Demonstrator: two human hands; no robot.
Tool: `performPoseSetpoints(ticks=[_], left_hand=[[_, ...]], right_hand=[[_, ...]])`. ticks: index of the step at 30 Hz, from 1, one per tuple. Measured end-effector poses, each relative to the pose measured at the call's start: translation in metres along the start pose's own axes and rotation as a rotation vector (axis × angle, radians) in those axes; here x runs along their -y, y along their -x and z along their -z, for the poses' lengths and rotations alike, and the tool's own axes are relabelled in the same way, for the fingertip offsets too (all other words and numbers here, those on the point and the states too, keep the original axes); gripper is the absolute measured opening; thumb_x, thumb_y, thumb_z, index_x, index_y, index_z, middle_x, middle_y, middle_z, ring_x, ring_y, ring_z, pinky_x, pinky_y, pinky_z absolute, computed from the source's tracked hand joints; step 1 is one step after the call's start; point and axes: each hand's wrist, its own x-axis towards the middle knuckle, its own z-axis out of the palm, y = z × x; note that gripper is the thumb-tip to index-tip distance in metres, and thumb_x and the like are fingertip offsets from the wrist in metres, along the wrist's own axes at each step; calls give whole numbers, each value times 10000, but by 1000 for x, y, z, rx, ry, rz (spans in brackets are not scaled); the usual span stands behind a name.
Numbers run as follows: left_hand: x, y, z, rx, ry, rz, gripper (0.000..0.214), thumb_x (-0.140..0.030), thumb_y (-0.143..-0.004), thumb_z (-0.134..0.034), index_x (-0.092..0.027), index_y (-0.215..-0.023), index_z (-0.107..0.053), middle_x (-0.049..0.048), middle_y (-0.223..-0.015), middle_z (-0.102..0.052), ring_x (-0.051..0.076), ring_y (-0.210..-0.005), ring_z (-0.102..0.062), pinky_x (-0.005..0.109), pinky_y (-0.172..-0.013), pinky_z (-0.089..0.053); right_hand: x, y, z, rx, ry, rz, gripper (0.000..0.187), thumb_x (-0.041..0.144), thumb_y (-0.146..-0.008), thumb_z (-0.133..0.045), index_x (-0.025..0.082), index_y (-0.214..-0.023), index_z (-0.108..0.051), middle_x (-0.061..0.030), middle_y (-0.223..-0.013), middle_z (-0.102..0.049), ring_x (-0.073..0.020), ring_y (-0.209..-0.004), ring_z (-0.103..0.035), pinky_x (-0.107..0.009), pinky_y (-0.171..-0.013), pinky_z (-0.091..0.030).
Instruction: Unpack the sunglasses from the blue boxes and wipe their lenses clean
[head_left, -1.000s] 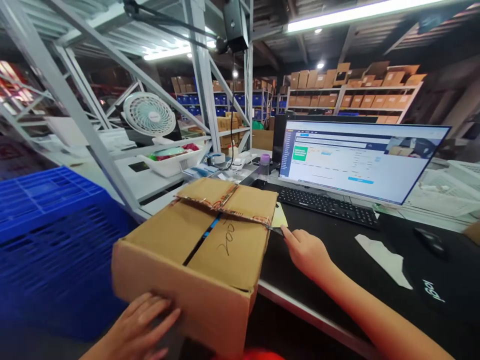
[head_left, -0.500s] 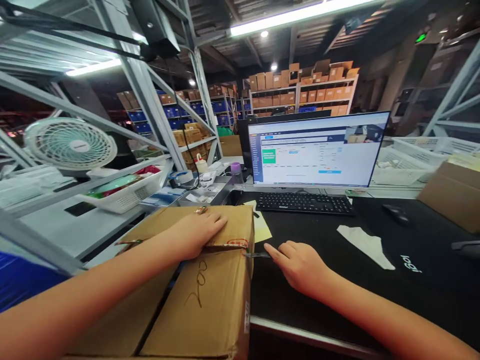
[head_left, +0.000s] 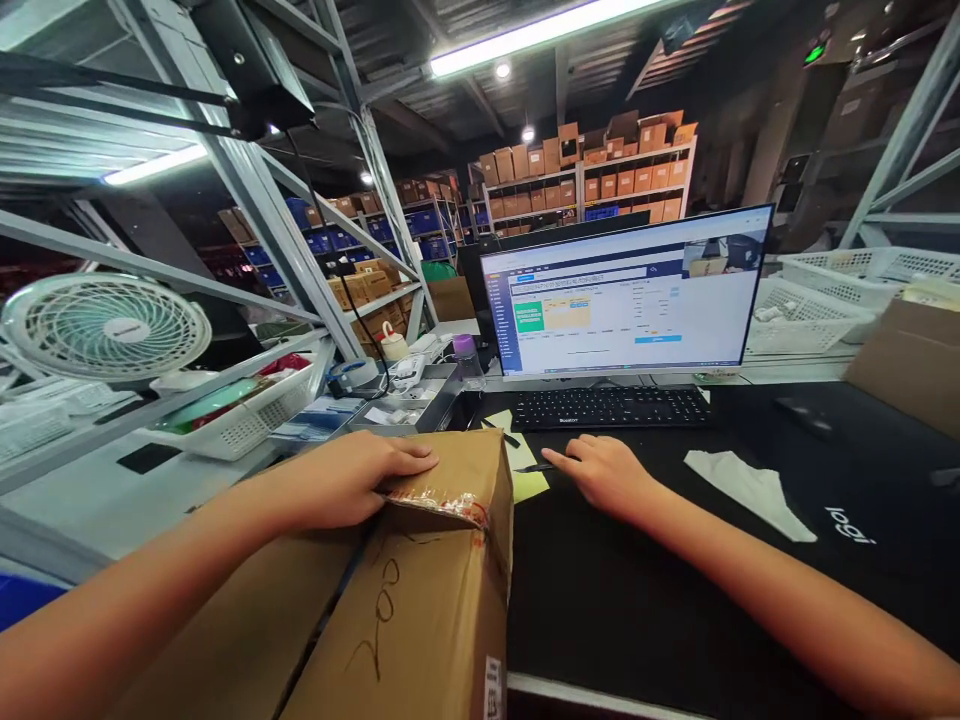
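A big cardboard box (head_left: 435, 610) with "200" handwritten on it stands in front of me, a dark gap running between its top flaps. My left hand (head_left: 364, 475) is closed on the edge of the far flap (head_left: 457, 470), thumb on top and the other fingers partly hidden at its edge. Torn clear tape shows along that edge. Right of the box, my right hand (head_left: 604, 475) is closed around a slim knife (head_left: 536, 467), its blade pointing left over yellow paper (head_left: 531, 487). Most of the knife's handle is hidden in the fist.
Behind the box are a keyboard (head_left: 611, 407) and a monitor (head_left: 626, 295). A white paper scrap (head_left: 750, 492) and a mouse (head_left: 802, 415) lie on the black desk mat (head_left: 637, 600). At left stand a fan (head_left: 109, 325) and a white basket (head_left: 247, 415); a purple-capped bottle (head_left: 466, 360) is near the monitor.
My right hand and the knife have moved away from the box corner, up toward the keyboard. My left hand has shifted left to the flap's edge, which now stands slightly raised.
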Motion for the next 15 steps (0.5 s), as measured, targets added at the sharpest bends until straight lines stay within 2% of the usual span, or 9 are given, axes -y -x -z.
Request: performPoseSetpoints(ticks=[2, 5, 8, 10, 13, 15], left_hand=[[2, -1, 3, 11, 10, -9, 764, -41, -684, -511, -330, -1389, -549, -31, -1445, -545, 222, -1325, -544, 387, -1117, -435], [3, -5, 6, 37, 5, -15, 723, -48, -690, -534, -330, -1354, -587, -25, -1399, -593, 226, -1288, -579, 391, -1095, -459], [4, -9, 9, 44, -17, -7, 705, -53, -700, -546, -322, -1350, -595, -23, -1390, -601, 228, -1272, -593, 377, -1089, -466], [7, -11, 10, 61, -30, -9, 709, -58, -707, -548, -331, -1359, -584, -30, -1395, -596, 226, -1275, -590, 369, -1094, -460], [10, -14, 11, 99, -54, -33, 743, -51, -688, -545, -354, -1366, -575, -35, -1401, -594, 225, -1280, -586, 361, -1090, -460], [10, -15, 9, 75, -91, -42, 716, -58, -689, -544, -362, -1334, -606, -37, -1369, -627, 219, -1248, -611, 332, -1057, -478]], right_hand=[[-1, 5, 1, -78, -54, 12, 387, 67, -912, -514, 162, -1271, -623, -46, -814, -631, -161, -683, -508, -297, -588, -315], [13, 8, 8, -194, -134, 129, 359, 114, -955, -448, 155, -1280, -593, -47, -822, -630, -170, -688, -495, -311, -603, -329], [29, 0, 14, -168, -122, 186, 350, 117, -932, -461, 171, -1250, -598, -40, -789, -610, -183, -685, -474, -327, -605, -303], [31, -10, 11, -112, -93, 140, 327, 97, -903, -496, 175, -1195, -620, -41, -787, -596, -191, -705, -474, -332, -620, -296], [20, -21, 3, -49, -25, 31, 319, 61, -884, -523, 165, -1163, -637, -54, -814, -594, -196, -730, -472, -332, -650, -302], [10, -23, -1, -67, 17, -6, 338, 44, -894, -510, 152, -1189, -636, -64, -825, -602, -198, -734, -466, -330, -661, -308]])
